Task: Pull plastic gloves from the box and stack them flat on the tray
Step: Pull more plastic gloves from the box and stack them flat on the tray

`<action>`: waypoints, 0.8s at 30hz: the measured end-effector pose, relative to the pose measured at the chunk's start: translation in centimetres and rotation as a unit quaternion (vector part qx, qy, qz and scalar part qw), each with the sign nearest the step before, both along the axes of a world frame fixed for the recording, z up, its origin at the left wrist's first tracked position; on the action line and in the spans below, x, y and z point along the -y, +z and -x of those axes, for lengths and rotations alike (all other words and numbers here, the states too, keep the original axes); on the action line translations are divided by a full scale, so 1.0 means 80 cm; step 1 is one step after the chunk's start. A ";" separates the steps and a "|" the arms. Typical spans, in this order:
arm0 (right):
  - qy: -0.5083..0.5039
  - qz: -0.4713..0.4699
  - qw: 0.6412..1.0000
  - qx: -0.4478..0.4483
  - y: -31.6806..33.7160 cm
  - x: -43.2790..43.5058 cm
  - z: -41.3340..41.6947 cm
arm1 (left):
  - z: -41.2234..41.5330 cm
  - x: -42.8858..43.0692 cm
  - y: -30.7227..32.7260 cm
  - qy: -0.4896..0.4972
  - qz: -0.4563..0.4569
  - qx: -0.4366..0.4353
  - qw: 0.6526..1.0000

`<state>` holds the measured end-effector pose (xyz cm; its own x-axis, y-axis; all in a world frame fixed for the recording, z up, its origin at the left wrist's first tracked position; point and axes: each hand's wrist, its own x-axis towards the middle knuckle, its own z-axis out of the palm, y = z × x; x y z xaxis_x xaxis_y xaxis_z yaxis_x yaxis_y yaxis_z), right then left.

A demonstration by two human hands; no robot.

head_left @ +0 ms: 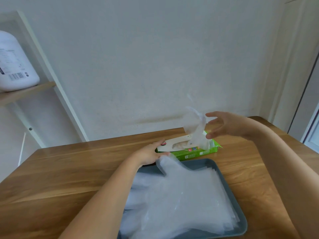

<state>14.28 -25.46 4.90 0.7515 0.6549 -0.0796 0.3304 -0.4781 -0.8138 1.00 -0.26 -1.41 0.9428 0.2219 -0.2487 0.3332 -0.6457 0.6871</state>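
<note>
While a thick stack of gloves [181,195] already lies fairly flat on the grey tray [242,219], the job is well under way but not finished. Another glove [196,128] stands half out of the slot of the green box [195,153], which sits on the table [69,169] just beyond the tray. The right hand [226,125] is wide open beside that glove, fingers spread; whether they touch it I cannot tell. The left hand [150,153] rests against the box's left end with straightish fingers, apparently steadying it. Pulling this glove free and laying it on the stack remains.
</note>
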 end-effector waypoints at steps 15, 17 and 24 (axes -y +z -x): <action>-0.107 0.054 0.991 0.059 -0.034 -0.047 0.027 | -0.034 0.044 0.061 0.058 0.063 0.104 0.991; -0.075 0.099 0.991 0.043 -0.031 -0.047 0.025 | -0.041 0.059 0.062 0.035 0.027 0.075 0.996; -0.037 -0.014 0.999 -0.002 -0.040 -0.043 0.015 | -0.061 0.084 0.040 0.055 0.036 0.102 0.993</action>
<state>13.09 -22.06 1.69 0.7974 0.5999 -0.0651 0.2925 -0.4786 -0.8279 5.89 -6.95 1.78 0.9462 0.3149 -0.0747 0.2488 -0.5602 0.7901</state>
